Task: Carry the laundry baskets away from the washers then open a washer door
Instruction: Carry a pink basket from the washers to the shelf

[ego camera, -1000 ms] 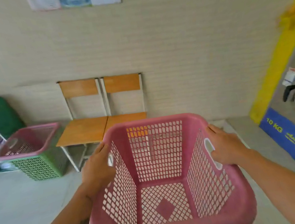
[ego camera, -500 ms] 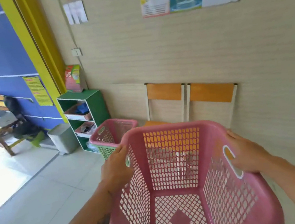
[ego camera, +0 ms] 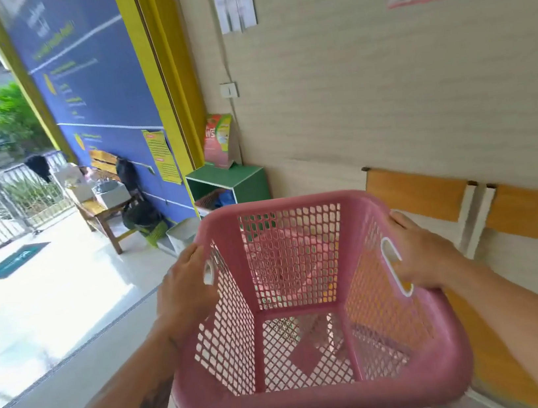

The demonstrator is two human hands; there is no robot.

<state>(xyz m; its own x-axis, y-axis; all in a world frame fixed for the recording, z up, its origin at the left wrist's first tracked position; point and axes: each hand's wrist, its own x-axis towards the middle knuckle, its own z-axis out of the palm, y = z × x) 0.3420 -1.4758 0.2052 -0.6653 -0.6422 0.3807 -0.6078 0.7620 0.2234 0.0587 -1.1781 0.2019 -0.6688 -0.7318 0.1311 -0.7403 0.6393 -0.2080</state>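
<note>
I hold an empty pink lattice laundry basket (ego camera: 326, 399) in front of me, lifted off the floor. My left hand (ego camera: 186, 291) grips its left handle and my right hand (ego camera: 420, 255) grips its right handle. Through the basket's far mesh a second pink basket shows faintly behind it, mostly hidden. No washer is in view.
A green shelf unit (ego camera: 240, 182) stands against the beige wall ahead, with a grey bin (ego camera: 182, 235) to its left. Two wooden chairs (ego camera: 450, 199) line the wall at right. A wooden bench (ego camera: 105, 206) sits by the blue wall, and the doorway opens at left.
My view has swung left with the basket: the washer left the frame, the chairs slid to the right, and the shelf, blue wall and open doorway came into view.
</note>
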